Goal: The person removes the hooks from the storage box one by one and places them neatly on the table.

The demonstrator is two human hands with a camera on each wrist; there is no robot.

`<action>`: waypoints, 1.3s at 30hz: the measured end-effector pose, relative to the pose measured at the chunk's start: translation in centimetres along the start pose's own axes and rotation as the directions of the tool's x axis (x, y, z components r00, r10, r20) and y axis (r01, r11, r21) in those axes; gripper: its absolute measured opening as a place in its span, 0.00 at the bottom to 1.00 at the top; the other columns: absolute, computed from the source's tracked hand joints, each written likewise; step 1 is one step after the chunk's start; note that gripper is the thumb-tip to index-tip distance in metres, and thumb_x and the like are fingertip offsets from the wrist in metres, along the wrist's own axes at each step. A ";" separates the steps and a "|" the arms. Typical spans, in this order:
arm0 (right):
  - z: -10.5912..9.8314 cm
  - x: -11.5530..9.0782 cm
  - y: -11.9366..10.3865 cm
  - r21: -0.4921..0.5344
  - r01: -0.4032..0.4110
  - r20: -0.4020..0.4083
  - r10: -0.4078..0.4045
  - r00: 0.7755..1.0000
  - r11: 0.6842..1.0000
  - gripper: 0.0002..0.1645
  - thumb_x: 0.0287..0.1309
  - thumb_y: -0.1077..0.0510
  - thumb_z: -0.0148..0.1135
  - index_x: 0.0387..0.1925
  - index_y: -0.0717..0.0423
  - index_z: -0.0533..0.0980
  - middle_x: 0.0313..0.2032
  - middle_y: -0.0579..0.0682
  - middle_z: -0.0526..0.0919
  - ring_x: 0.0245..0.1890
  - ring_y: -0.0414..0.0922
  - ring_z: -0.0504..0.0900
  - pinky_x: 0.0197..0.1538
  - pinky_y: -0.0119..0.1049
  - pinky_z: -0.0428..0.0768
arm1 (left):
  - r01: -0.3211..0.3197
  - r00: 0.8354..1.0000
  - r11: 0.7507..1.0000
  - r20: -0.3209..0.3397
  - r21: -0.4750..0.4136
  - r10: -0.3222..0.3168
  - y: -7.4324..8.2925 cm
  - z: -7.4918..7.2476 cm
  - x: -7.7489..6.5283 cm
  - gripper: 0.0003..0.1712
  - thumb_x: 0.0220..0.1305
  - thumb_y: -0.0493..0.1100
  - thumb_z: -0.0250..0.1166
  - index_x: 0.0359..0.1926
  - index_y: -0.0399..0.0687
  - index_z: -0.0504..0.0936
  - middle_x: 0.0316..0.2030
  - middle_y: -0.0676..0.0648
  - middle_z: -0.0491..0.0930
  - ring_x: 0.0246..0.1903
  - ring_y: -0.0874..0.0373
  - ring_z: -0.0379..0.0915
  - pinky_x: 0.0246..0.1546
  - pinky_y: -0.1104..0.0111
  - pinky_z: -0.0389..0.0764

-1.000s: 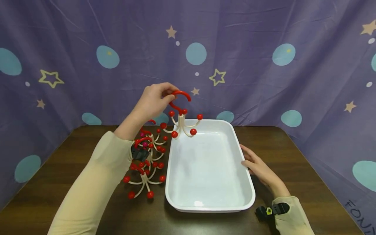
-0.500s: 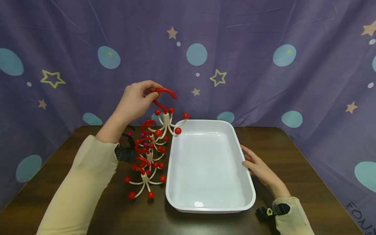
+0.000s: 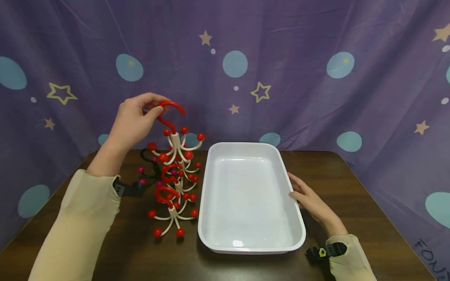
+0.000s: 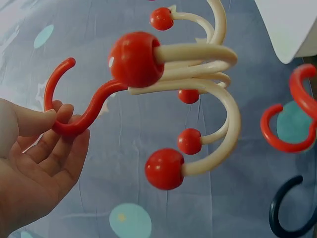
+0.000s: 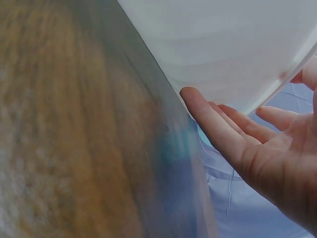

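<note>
My left hand [image 3: 135,117] pinches the red hook of a multi-arm hanger [image 3: 175,142] between thumb and fingers. Its cream arms curve up to red ball tips, and it hangs upright in the air, left of the white tray [image 3: 251,203]. In the left wrist view the thumb presses the hook's bend against the fingers, with a red ball [image 4: 136,59] close to the camera. My right hand [image 3: 313,201] is at the tray's right side, thumb at the rim. Seen from the right wrist, straight fingers [image 5: 213,116] touch the tray's outer wall from below.
Several red-and-cream hangers stand in a row along the tray's left side, the nearest hanger [image 3: 172,214] in front. A black hanger [image 3: 156,171] with magenta balls is left of them, partly behind the left wrist strap. The brown table [image 3: 351,203] meets a purple curtain [image 3: 302,117].
My left hand has carried the hanger leftward, from over the tray's far left corner to above the row of hangers. The right hand and the tray have stayed put.
</note>
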State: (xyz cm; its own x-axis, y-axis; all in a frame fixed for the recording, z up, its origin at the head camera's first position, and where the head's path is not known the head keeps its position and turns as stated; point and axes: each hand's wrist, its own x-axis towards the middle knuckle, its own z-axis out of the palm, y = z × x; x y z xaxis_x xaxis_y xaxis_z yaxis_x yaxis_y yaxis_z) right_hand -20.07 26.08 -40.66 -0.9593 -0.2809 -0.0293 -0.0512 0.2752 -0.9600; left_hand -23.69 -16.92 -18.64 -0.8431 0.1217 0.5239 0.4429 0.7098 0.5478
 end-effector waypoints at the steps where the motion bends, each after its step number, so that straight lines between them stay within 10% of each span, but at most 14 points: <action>1: 0.0 0.0 0.0 0.000 -0.001 0.001 0.001 1.000 1.000 0.38 0.62 0.62 0.47 0.70 0.52 0.44 0.60 0.72 0.59 0.47 0.55 0.75 0.39 0.46 0.80 | 0.012 1.000 1.000 -0.005 0.001 -0.012 -0.2 -0.2 -0.2 0.14 0.66 0.45 0.53 0.49 0.50 0.79 0.40 0.45 0.81 0.35 0.57 0.72 0.26 0.69 0.64; 20: 0.2 0.0 -0.1 0.001 -0.008 -0.008 0.008 1.000 1.000 0.38 0.62 0.62 0.46 0.70 0.52 0.44 0.59 0.72 0.59 0.47 0.55 0.75 0.39 0.46 0.80 | 0.108 0.991 0.993 -0.080 0.052 -0.104 -5.4 -3.0 -3.7 0.14 0.65 0.48 0.54 0.47 0.50 0.79 0.30 0.65 0.78 0.25 0.70 0.69 0.18 0.72 0.64; 39: 0.1 -0.1 -0.1 -0.013 -0.028 -0.014 0.028 1.000 1.000 0.38 0.62 0.61 0.47 0.70 0.51 0.44 0.61 0.72 0.58 0.47 0.56 0.75 0.39 0.47 0.80 | 0.127 0.989 0.990 -0.083 0.069 -0.121 -9.5 -2.7 -7.1 0.13 0.64 0.46 0.56 0.47 0.49 0.79 0.27 0.77 0.70 0.24 0.73 0.66 0.25 0.78 0.65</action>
State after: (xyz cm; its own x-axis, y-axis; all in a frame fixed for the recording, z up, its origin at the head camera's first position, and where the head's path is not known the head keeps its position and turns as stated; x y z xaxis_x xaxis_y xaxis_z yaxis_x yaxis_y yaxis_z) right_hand -19.97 26.01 -40.56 -0.9643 -0.2598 -0.0517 -0.0281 0.2945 -0.9552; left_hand -21.09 -26.42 -25.77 -0.8623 -0.0227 0.5059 0.3105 0.7655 0.5636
